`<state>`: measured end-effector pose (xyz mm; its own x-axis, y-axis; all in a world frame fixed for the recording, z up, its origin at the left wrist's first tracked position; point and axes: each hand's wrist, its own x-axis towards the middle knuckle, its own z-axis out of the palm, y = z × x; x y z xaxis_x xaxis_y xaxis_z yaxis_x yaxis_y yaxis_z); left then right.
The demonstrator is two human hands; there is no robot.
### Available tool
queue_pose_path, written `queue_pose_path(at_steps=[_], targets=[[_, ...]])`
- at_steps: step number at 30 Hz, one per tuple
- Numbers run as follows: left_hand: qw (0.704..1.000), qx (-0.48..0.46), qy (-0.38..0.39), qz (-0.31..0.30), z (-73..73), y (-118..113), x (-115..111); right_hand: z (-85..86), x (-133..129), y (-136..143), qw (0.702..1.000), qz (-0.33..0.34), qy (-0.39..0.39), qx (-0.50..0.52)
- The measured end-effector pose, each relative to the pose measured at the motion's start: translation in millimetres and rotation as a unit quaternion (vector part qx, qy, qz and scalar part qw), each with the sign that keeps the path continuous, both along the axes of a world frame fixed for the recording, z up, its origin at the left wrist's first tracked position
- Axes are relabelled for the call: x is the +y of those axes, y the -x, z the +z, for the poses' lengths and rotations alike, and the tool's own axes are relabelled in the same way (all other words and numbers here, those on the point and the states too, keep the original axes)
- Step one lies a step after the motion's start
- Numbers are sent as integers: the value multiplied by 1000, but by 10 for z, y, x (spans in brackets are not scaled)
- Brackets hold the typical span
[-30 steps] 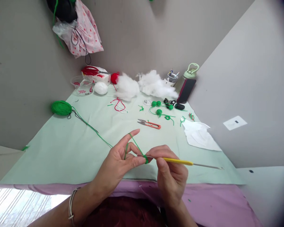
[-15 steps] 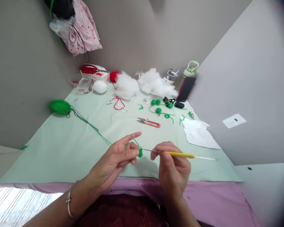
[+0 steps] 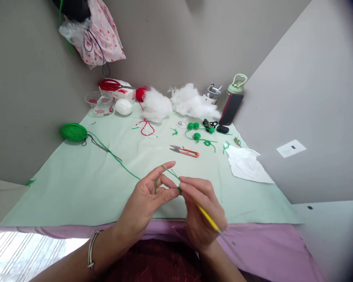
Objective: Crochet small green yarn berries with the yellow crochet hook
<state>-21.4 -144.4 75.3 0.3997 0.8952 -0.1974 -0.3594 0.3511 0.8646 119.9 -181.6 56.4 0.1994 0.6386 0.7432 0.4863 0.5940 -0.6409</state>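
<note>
Between the thumb and fingers of my left hand (image 3: 148, 196) is a small green crochet piece (image 3: 180, 190), mostly covered by fingers. Green yarn (image 3: 167, 169) runs over my raised left index finger and back to the green yarn ball (image 3: 73, 132) at the left of the table. My right hand (image 3: 204, 211) grips a crochet hook (image 3: 207, 217) by its yellow handle, close against the left fingertips. The hook's thin metal tip points up and left beside the taut yarn, and its rear end slopes down to the right.
Orange thread snips (image 3: 184, 151) lie ahead of my hands. Behind them are small green crocheted balls (image 3: 197, 136), white stuffing (image 3: 191, 102) and a white yarn ball (image 3: 123, 106). Crumpled white paper (image 3: 247, 162) lies right, below a bottle (image 3: 235, 88) and a phone (image 3: 231, 109).
My right hand has moved left and turned the hook from nearly level to steeply tilted. Its tip has gone from beside the green piece to up by the yarn. My hands now meet.
</note>
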Motion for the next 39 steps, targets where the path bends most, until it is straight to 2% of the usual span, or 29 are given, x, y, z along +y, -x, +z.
queue_pose_path(at_steps=[2, 6, 13, 21, 30, 39], targets=[[1000, 3, 4, -5, 1, 20, 22, 17, 33, -21, 993, 47, 49, 95], [1000, 5, 8, -2, 7, 33, 49, 44, 103, -89, 957, 133, 114, 229], [1000, 19, -8, -8, 8, 39, 57, 88, 123, -123, 913, 193, 153, 326], [999, 41, -24, -11, 26, 67, 52, 158, 70, -165, 912, 197, 160, 323], [999, 41, -29, 4, 16, 61, 36, 101, 61, -138, 915, 206, 146, 315], [998, 53, -15, -16, 27, 56, 27, 82, 61, -72, 923, 189, 133, 309]])
